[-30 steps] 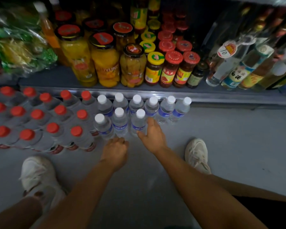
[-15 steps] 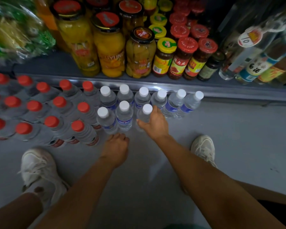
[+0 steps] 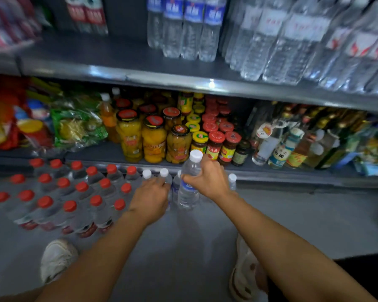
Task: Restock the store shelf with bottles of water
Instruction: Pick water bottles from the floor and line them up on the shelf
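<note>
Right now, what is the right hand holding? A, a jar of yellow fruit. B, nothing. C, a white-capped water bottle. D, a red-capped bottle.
C: the right hand has its fingers wrapped round a clear water bottle with a white cap, raised above the other white-capped bottles on the floor.

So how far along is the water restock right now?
Done: blue-label bottles already stand on the upper shelf. In hand: the right hand grips a white-cap bottle, lifted off the floor; the left hand reaches among the white-cap bottles. Left: those few.
</note>
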`<state>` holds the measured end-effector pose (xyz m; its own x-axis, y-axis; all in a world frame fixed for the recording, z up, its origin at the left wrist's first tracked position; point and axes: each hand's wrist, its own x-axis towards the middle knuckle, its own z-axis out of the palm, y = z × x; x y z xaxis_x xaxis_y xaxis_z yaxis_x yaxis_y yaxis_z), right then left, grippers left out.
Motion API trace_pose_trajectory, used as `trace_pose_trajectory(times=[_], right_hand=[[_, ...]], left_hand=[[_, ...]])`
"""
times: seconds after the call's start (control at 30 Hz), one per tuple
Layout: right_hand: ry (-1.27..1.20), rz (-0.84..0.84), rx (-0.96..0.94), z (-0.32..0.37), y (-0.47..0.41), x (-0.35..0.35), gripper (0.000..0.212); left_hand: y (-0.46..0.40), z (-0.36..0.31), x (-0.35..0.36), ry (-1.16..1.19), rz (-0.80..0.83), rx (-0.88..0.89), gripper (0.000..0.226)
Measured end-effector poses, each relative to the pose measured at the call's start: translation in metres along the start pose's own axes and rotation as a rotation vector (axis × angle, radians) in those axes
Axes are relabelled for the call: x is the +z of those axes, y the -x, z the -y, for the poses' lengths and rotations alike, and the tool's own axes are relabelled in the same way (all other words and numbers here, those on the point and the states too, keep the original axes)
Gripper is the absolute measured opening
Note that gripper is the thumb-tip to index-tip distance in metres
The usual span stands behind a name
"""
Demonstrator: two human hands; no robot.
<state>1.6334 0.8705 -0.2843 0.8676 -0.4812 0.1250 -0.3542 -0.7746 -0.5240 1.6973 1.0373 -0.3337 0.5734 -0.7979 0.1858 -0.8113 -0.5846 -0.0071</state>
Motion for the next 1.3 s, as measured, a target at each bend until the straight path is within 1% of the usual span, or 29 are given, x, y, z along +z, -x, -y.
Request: trace_pose_trajectory(times=[0.17, 0.3, 0.4, 0.5, 0.6, 0.73, 0.87, 1.0, 1.17, 1.3], right_hand=[[0.004, -0.095, -0.132, 0.062, -0.012, -0.080, 0.055], [0.002, -0.187, -0.206, 0.106, -0.032, -0.136, 0.051], [-0.004, -0.250, -0.254, 0.135, -0.055, -0.169, 0.054], [-0.011, -0.319, -0.296, 0.162, -0.080, -0.201, 0.052], [0.004, -0.363, -0.321, 0.185, -0.108, -0.228, 0.043], [0.003, -0.425, -0.369, 0.205, -0.150, -0.245, 0.044], [0.016, -0.444, -0.389, 0.217, -0.197, -0.244, 0.044], [0.032, -0.426, -0.383, 0.221, -0.241, -0.227, 0.049], [0.041, -0.393, -0.356, 0.226, -0.286, -0.203, 0.053], [0.058, -0.379, -0.329, 0.231, -0.317, -0.189, 0.052]], left_hand=[[-0.019, 0.015, -0.093, -0.096, -0.171, 0.015, 0.026], [-0.039, 0.027, -0.169, -0.162, -0.247, -0.036, 0.020], [-0.060, 0.042, -0.210, -0.165, -0.341, -0.088, 0.025], [-0.085, 0.057, -0.246, -0.209, -0.351, -0.119, 0.026], [-0.114, 0.071, -0.271, -0.240, -0.379, -0.144, 0.027], [-0.154, 0.094, -0.286, -0.273, -0.423, -0.154, 0.030], [-0.189, 0.121, -0.286, -0.274, -0.430, -0.154, 0.030], [-0.214, 0.147, -0.277, -0.253, -0.423, -0.154, 0.028], [-0.239, 0.178, -0.264, -0.248, -0.376, -0.182, 0.028], [-0.258, 0.199, -0.256, -0.247, -0.357, -0.175, 0.029]])
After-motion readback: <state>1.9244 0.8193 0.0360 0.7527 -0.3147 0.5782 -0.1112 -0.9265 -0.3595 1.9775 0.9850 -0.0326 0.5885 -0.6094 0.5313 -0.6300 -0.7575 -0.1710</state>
